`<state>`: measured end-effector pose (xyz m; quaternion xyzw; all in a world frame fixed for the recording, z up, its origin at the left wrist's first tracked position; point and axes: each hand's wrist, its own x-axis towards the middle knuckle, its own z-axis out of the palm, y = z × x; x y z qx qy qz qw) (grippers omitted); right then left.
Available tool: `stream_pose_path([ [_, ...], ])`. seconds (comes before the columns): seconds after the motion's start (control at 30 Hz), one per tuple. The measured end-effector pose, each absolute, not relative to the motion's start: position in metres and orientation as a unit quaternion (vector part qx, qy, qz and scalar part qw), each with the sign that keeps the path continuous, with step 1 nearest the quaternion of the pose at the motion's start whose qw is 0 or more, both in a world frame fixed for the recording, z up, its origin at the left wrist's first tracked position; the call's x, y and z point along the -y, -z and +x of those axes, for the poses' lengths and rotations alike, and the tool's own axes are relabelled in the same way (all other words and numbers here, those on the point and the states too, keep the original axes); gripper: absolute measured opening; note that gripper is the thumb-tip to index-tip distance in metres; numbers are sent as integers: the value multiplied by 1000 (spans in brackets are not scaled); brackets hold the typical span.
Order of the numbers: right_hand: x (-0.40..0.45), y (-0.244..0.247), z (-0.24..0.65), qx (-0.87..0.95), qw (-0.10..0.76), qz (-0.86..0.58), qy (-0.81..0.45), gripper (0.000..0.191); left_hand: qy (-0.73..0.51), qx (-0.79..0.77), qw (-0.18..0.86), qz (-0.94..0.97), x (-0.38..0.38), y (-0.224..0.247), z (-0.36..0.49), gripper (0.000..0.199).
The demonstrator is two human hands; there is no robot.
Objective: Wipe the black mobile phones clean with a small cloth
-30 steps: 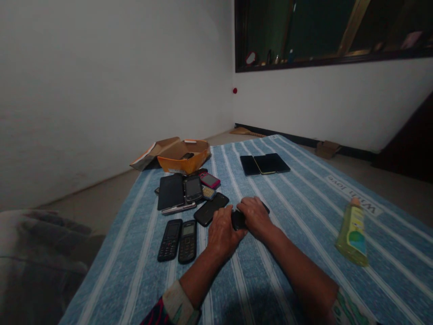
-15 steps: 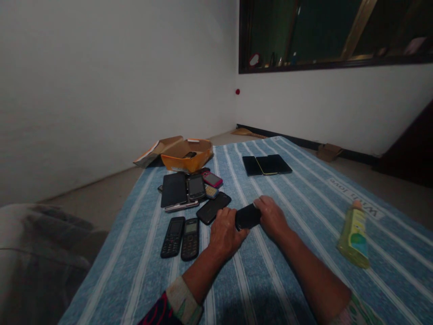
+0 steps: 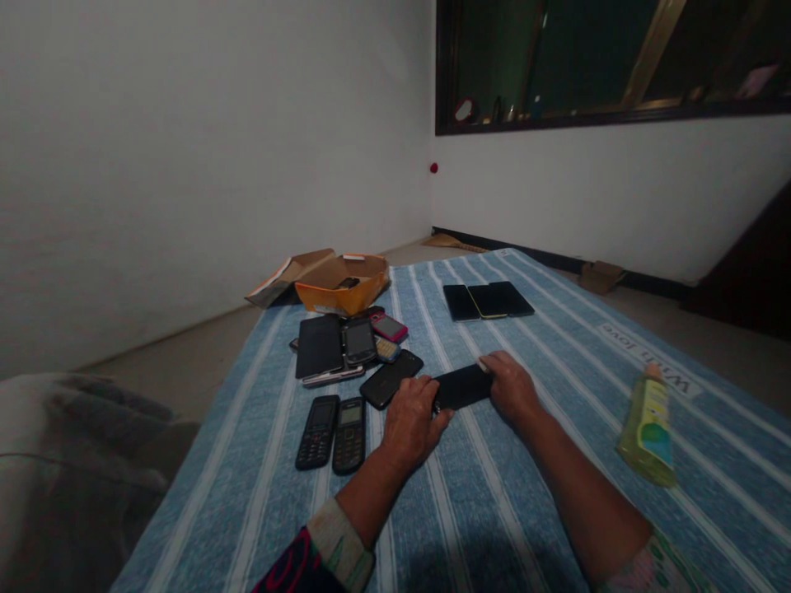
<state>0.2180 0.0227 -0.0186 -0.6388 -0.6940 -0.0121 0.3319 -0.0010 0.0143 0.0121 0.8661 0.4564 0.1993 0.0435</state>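
Observation:
A black mobile phone (image 3: 463, 387) lies level between my two hands, low over the striped cloth. My left hand (image 3: 413, 422) is closed on its left end, thumb below and fingers above. At the opposite end, my right hand (image 3: 514, 389) grips it with fingers and thumb together. Just beyond my left hand, another black phone (image 3: 389, 379) rests on the cloth. To the left stand two keypad phones side by side, a black one (image 3: 317, 432) and one with a pale screen (image 3: 349, 435).
Farther back lie a dark tablet-like device (image 3: 320, 346), a grey-screened phone (image 3: 359, 341) and a pink phone (image 3: 389, 327) in a pile. Behind them is an opened orange box (image 3: 346, 298). Dark flat devices (image 3: 502, 299) sit at the far right, and a yellow-green bottle (image 3: 647, 436) lies nearer.
My right hand has moved a little to the right, and a longer stretch of the black phone shows between my hands. My left hand has barely moved.

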Motion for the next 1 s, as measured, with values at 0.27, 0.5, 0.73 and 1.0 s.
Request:
stream_pose_path([
  [0.27,-28,16,222,640,520,-564,39,47,-202,-414,-37,887,-17,-15,1,22],
  [0.5,-12,2,192,716,494,-469,150,35,-257,-398,-84,876,-20,-8,-2,38],
  [0.73,-4,2,161,774,445,-414,175,30,-337,-400,-14,853,-24,-9,0,39],
  [1.0,-28,13,208,661,502,-551,90,41,-359,-446,121,811,-26,-12,1,37],
])
